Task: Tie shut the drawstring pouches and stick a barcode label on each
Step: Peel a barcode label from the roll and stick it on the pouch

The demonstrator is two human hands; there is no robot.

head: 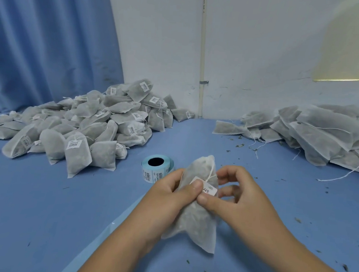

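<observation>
White barcode label [209, 189] | on held pouch [197, 223] | print illegible

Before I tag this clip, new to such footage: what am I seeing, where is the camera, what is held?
No machine here: a person's two bare hands, filmed by one camera worn on the head, looking forward and down. The left hand grips a filled pouch, thumb on its barcode label; the right hand pinches the pouch beside it. On the blue table lie a label roll, a heap of labelled pouches on the left and a heap without visible labels on the right.
</observation>
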